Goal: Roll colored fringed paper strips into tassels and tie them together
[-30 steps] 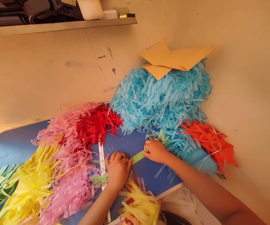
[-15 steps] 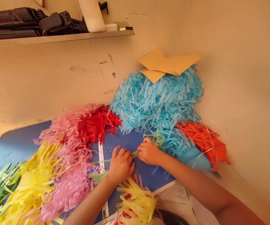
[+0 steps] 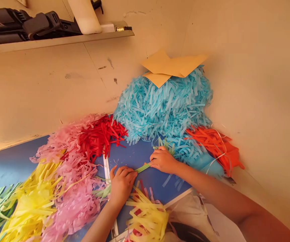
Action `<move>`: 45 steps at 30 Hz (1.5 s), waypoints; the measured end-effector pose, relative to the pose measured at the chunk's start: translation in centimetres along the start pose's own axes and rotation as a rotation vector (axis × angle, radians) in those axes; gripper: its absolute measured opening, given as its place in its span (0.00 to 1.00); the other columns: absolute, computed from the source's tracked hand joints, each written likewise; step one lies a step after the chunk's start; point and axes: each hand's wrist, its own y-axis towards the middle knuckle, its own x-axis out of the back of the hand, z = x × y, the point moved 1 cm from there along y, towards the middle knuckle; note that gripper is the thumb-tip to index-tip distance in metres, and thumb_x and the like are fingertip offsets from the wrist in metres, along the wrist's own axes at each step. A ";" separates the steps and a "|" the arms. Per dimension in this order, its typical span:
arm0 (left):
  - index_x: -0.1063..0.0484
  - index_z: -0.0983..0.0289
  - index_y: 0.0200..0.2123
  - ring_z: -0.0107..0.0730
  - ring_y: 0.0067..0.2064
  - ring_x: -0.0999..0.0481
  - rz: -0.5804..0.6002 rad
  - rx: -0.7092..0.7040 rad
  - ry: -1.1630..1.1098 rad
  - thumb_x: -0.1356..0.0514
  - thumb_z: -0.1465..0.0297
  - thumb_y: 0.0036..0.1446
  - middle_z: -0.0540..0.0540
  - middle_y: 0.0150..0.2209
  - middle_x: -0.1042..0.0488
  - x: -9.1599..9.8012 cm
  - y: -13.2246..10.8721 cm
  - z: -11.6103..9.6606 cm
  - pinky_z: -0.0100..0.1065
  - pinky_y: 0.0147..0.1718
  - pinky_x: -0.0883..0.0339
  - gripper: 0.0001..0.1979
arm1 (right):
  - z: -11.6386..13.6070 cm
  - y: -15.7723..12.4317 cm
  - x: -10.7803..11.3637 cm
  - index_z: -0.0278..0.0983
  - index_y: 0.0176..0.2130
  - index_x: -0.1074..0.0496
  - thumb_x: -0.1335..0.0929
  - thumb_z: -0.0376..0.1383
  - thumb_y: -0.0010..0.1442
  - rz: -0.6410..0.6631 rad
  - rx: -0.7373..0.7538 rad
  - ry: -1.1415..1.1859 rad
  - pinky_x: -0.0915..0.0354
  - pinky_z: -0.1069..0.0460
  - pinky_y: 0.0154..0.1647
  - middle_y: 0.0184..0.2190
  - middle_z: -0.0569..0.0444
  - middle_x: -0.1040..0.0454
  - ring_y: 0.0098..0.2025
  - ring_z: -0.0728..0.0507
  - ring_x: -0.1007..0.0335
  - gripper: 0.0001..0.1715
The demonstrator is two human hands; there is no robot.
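A narrow green paper strip is stretched between my two hands, low over the blue table. At its left end my left hand has its fingers closed on it. The right end is pinched in my right hand, and green fringe sticks out just beyond those fingers. More pale green fringe shows to the left of my left hand. Yellow fringe with some red lies at the table's near edge, below my hands.
Light blue fringe is heaped at the back under orange paper. Red fringe, pink fringe and yellow fringe lie left; orange-red fringe and white string lie right. A shelf is on the wall.
My hands have moved apart, my left hand going left and slightly down, and more of the green strip shows between them. The view has shifted a little.
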 end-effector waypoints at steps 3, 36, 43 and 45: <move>0.20 0.54 0.30 0.41 0.44 0.24 0.000 0.082 -0.075 0.42 0.65 0.64 0.52 0.35 0.18 -0.1 -0.3 0.4 0.52 0.56 0.49 0.12 | -0.5 -0.3 -0.1 0.43 0.31 0.20 0.26 0.37 0.60 -0.036 -0.069 0.054 0.48 0.46 0.48 0.37 0.56 0.23 0.43 0.44 0.33 0.05; 0.21 0.51 0.41 0.45 0.48 0.28 0.051 -0.237 0.224 0.41 0.81 0.55 0.52 0.38 0.21 0.1 0.8 -0.4 0.56 0.58 0.51 0.18 | 1.9 1.3 0.9 0.38 0.33 0.23 0.31 0.36 0.62 0.040 0.142 -0.152 0.52 0.40 0.51 0.39 0.51 0.25 0.48 0.39 0.40 0.06; 0.23 0.59 0.33 0.44 0.48 0.27 -0.028 -0.201 0.158 0.38 0.69 0.58 0.53 0.37 0.21 -0.4 2.1 -1.1 0.56 0.61 0.53 0.04 | 2.0 2.6 -0.4 0.35 0.29 0.26 0.36 0.31 0.65 0.014 0.180 -0.237 0.49 0.42 0.50 0.34 0.50 0.25 0.42 0.42 0.38 0.14; 0.24 0.60 0.32 0.43 0.48 0.27 -0.062 -0.187 0.154 0.39 0.71 0.58 0.52 0.36 0.21 -0.7 2.2 -1.0 0.55 0.60 0.52 0.04 | 2.0 2.7 -0.3 0.36 0.29 0.26 0.34 0.33 0.63 0.001 0.152 -0.235 0.49 0.42 0.49 0.33 0.52 0.25 0.42 0.42 0.38 0.11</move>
